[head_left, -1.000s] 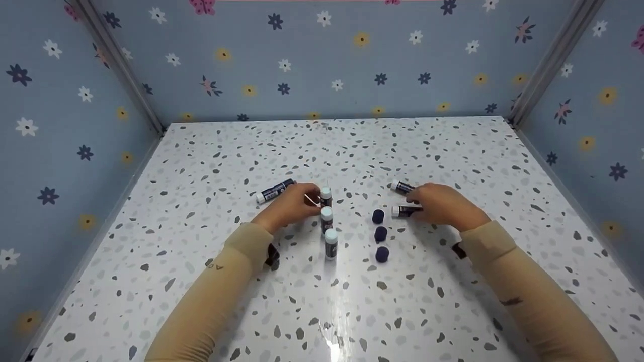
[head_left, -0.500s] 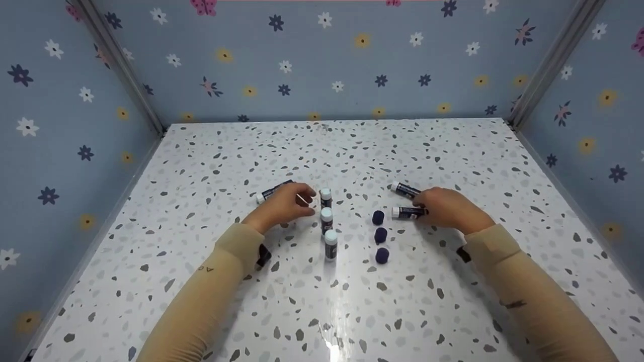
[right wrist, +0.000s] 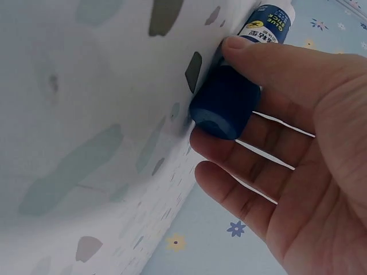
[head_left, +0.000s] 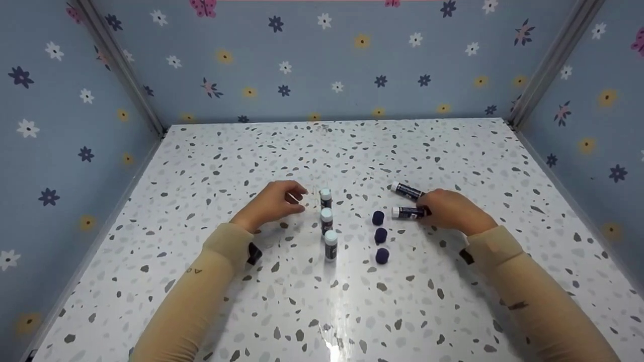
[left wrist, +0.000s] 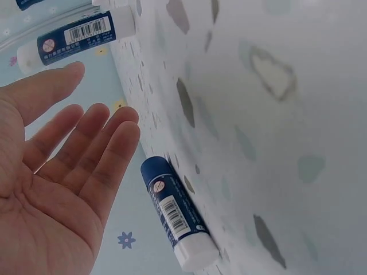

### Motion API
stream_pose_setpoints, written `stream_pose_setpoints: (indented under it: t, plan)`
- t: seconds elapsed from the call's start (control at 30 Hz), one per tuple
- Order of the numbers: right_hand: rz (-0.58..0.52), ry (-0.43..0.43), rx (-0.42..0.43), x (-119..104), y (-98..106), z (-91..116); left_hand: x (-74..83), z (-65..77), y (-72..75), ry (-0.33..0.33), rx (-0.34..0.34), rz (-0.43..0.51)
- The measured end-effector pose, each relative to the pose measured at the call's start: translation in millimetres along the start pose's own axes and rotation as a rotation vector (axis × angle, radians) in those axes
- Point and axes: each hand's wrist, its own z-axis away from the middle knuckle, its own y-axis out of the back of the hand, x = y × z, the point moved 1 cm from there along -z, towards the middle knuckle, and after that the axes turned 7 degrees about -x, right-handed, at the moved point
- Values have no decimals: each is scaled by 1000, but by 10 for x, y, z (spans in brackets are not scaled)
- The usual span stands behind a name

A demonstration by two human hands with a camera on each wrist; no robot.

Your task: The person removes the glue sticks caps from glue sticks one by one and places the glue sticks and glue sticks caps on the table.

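Observation:
My left hand (head_left: 274, 202) hovers left of a row of uncapped glue sticks, fingers loosely bent and holding nothing. Three of these stand upright: front glue stick (head_left: 330, 245), middle glue stick (head_left: 327, 222) and back glue stick (head_left: 326, 198). In the left wrist view a capped glue stick (left wrist: 175, 209) lies on the table below the fingertips; the hand hides it in the head view. My right hand (head_left: 453, 212) grips the navy-capped end of a lying glue stick (right wrist: 226, 103), thumb on one side, fingers on the other. Behind it lies another glue stick (head_left: 406, 191).
Three navy caps, a front cap (head_left: 382, 256), a middle cap (head_left: 381, 235) and a back cap (head_left: 378, 217), form a column right of the upright sticks. Flowered panels (head_left: 322, 65) enclose the speckled table (head_left: 322, 151) at the back and sides.
My left hand has moved left, away from the upright glue sticks, and now covers the lying one. My right hand has shifted slightly right, exposing more of both lying glue sticks.

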Motion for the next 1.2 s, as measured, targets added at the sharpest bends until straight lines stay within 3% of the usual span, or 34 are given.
stream_pose_setpoints:
  t: [0.47,0.73,1.2]
  plan:
    - [46,41,66,5,86,19,67,64,197,-5,79,-93]
    - [54,49,104,-34,235,56,194,74,299,-17,146,-97]
    - [83,72,147,-162,489,55,493,90,403,-32,185,-180]
